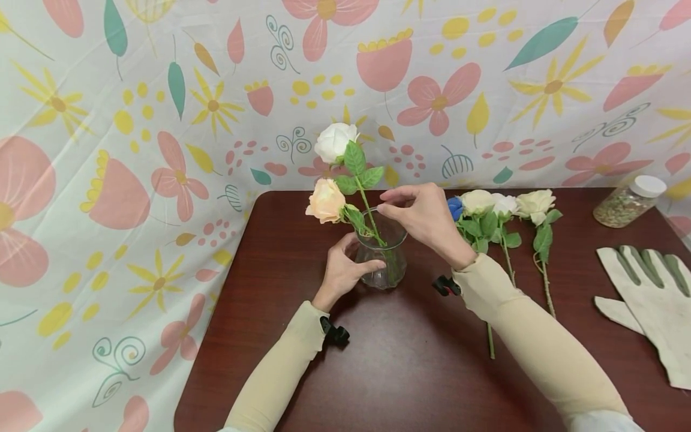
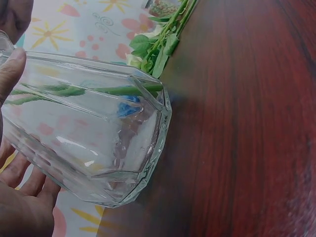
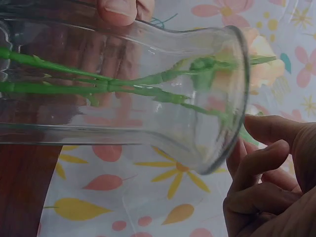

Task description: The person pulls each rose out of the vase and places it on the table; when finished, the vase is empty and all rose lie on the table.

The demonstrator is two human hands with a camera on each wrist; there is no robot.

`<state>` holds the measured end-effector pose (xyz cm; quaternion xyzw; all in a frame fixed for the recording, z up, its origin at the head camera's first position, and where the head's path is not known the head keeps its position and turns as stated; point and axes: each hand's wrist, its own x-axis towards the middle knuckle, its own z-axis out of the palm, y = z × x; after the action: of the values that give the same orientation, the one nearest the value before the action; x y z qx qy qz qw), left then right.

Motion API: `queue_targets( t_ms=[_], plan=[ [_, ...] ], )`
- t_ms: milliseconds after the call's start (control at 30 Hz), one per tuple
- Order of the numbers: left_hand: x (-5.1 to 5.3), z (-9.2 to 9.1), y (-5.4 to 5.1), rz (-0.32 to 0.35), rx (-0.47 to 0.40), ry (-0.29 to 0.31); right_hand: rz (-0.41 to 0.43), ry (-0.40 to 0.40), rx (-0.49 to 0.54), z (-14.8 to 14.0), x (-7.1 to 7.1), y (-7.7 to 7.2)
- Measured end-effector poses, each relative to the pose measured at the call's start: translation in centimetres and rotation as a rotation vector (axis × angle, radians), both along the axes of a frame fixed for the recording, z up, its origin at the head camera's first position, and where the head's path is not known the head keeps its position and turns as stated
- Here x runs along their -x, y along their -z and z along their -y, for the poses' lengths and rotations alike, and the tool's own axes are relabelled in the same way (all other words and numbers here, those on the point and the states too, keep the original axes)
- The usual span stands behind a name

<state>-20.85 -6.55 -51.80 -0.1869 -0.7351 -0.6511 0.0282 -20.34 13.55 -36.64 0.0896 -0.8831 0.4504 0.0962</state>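
On the table (image 1: 388, 360), by the head view, the left hand (image 1: 344, 264) gripped the vase (image 1: 393, 272); a rose stem (image 1: 369, 210) slanted leftward, just beside the right hand (image 1: 426, 216). At the left wrist, fingers (image 2: 34, 181) cupped glass; at the right, loose fingertips (image 3: 257, 126) near the rim (image 3: 247, 74) seemed empty.

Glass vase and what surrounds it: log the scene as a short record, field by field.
Vase: clear glass, on the dark red-brown table
In vase: white rose, peach rose
Left hand: curled round the vase's side
Right hand: at the vase's rim; contact unclear
Loose flowers: blue, white and cream blooms, right of the vase
Far right: lidded jar, glove nearer the camera
Backdrop: flower-printed cloth
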Motion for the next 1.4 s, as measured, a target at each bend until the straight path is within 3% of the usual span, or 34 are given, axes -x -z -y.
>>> queue_targets(
  t_ms=[367,833,1400],
  plan=[
    [-0.1,0.0,-0.2,0.022,0.026,-0.024,-0.045,-0.035,-0.045,2.2,1.2,-0.1],
    [-0.2,0.0,-0.3,0.034,0.030,-0.029,0.004,0.009,-0.112,3.3,1.8,0.1],
    [-0.2,0.0,-0.3,0.042,0.019,-0.027,-0.069,0.023,-0.018,3.1,1.6,0.1]
  ],
)
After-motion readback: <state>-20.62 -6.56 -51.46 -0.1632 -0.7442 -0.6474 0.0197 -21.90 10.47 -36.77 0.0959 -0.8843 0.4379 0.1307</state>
